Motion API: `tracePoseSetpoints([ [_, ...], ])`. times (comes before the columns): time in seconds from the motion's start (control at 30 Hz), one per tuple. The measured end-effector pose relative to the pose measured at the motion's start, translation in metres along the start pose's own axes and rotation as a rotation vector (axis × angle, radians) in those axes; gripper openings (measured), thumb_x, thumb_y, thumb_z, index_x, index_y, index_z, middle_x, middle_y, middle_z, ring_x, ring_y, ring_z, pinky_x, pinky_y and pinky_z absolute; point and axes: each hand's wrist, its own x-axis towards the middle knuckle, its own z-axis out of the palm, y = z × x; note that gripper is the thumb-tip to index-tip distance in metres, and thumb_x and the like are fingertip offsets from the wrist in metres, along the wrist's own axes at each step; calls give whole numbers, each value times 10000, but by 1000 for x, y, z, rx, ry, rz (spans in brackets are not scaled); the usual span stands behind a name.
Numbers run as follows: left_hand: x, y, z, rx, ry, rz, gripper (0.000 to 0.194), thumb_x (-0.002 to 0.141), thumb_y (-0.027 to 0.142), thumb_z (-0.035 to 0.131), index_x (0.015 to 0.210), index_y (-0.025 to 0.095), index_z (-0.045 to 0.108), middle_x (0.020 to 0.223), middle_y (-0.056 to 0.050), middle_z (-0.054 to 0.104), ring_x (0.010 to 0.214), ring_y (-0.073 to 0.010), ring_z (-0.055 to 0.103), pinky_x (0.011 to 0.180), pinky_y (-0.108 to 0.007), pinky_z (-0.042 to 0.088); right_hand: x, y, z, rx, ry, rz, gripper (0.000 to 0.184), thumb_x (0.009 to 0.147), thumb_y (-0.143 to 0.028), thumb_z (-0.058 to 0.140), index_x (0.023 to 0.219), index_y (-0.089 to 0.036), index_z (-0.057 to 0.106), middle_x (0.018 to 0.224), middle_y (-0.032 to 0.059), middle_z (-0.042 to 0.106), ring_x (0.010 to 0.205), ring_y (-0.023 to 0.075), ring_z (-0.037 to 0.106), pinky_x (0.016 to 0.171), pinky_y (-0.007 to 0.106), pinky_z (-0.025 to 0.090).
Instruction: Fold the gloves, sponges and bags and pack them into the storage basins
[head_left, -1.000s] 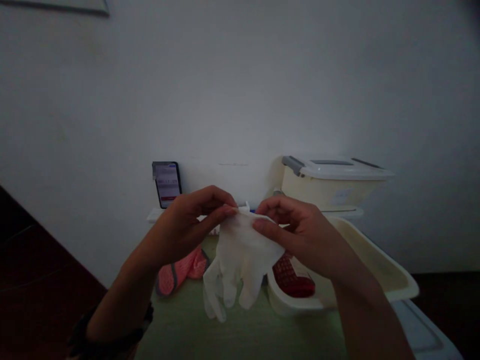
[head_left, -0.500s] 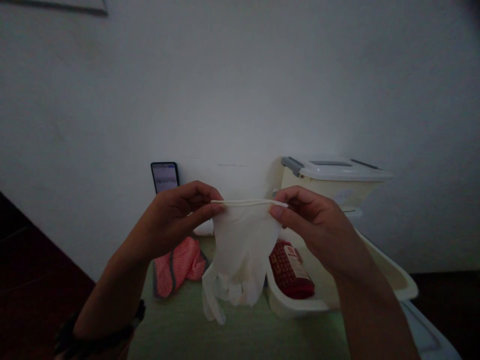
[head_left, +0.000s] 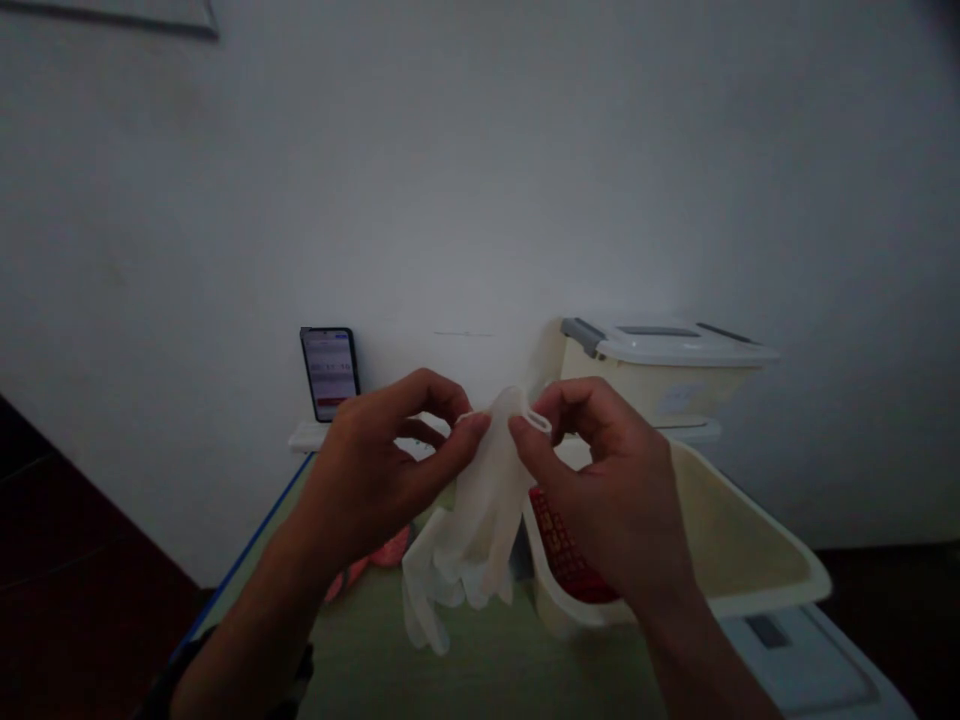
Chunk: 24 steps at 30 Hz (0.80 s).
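Observation:
A thin white disposable glove (head_left: pixel 480 520) hangs fingers-down in front of me, its cuff at the top. My left hand (head_left: pixel 401 450) pinches one side of the cuff between thumb and fingers. On the other side, my right hand (head_left: pixel 600 465) pinches the cuff the same way, and a small loop of the rolled edge shows by its thumb. The cuff is bunched between the two hands. Behind my right hand, a dark red package (head_left: pixel 566 550) sits in a cream basin (head_left: pixel 772 520), partly hidden. A pink cloth (head_left: pixel 390 550) lies mostly covered by my left arm.
A phone (head_left: pixel 331 375) leans upright against the wall on a white ledge (head_left: pixel 309 436). At the back right stands a cream storage box (head_left: pixel 675 375) with a grey-handled lid. Another pale lid (head_left: pixel 802 655) lies below the basin. The green tabletop (head_left: pixel 480 670) has a blue left edge.
My hands have come closer together, so the cuff that was stretched straight is now bunched. My left hand has moved right, covering more of the pink cloth.

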Motion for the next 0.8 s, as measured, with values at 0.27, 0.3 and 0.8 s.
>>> tracePoseSetpoints([
  [0.27,-2,-3,-6,-35,-142,94,80,801,195,624,873,162,631,828,1,694,730,-96,653,681,-151,536,0,3,-1,158,-190,-61,134,769,-141,639,880,-212,616,813,-55,654,765,72,606,710,180,481],
  [0.3,-2,-4,-7,-38,-153,108,94,801,182,621,893,169,632,851,1,695,753,-98,654,691,-153,535,1,3,-2,162,-195,-68,127,778,-161,643,894,-209,627,827,-50,666,774,73,617,720,179,488],
  [0.8,0,-10,-18,35,-215,152,89,814,213,635,895,177,642,847,16,684,721,-85,640,687,-160,538,6,3,-10,73,-259,-137,128,787,-197,678,904,-180,726,843,-14,744,753,83,671,713,171,509],
])
